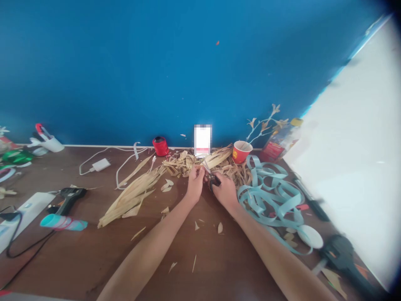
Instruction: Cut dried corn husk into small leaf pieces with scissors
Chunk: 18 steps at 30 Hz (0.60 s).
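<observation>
Gripping scissors, right hand angled toward left hand

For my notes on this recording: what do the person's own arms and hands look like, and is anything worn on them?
The left hand and right hand are ungloved. The left forearm and right forearm are bare down to the picture's lower edge: no sleeves, watch or bracelet show. Blur hides whether there are rings.

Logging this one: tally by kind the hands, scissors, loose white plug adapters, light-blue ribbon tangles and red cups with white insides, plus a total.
Hands: 2 (left hand, right hand)
Scissors: 1 pair, in the right hand
Plug adapter: 1
Ribbon tangle: 1
Red cup: 1
Total: 6
</observation>
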Each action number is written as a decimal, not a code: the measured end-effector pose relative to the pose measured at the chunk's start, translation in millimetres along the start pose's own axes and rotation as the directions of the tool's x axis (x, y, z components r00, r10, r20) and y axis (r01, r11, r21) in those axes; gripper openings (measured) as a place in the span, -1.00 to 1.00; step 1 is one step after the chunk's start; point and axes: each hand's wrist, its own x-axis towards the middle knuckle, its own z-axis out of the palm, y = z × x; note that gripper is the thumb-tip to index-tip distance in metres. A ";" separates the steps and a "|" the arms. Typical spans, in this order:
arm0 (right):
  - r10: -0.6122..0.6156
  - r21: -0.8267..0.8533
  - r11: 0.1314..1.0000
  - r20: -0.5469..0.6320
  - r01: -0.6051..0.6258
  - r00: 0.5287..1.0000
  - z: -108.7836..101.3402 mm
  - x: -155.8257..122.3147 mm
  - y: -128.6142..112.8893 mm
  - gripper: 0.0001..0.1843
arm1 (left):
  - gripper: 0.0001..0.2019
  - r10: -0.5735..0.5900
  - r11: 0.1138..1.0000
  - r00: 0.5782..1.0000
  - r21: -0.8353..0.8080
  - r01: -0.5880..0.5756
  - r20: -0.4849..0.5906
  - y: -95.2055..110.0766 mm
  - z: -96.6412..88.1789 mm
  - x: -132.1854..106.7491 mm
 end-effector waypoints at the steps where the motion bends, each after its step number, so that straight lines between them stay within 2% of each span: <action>1: 0.000 0.000 1.000 0.001 0.000 1.000 0.2 0.0 0.2 -0.64 | -0.69 0.001 1.000 1.000 0.001 -0.001 0.003 0.7 0.1 -0.2; 18: -0.003 -0.039 0.999 0.003 0.003 1.000 -0.2 0.1 0.4 -0.62 | -0.69 0.014 1.000 1.000 0.028 -0.014 -0.014 8.0 0.8 -0.8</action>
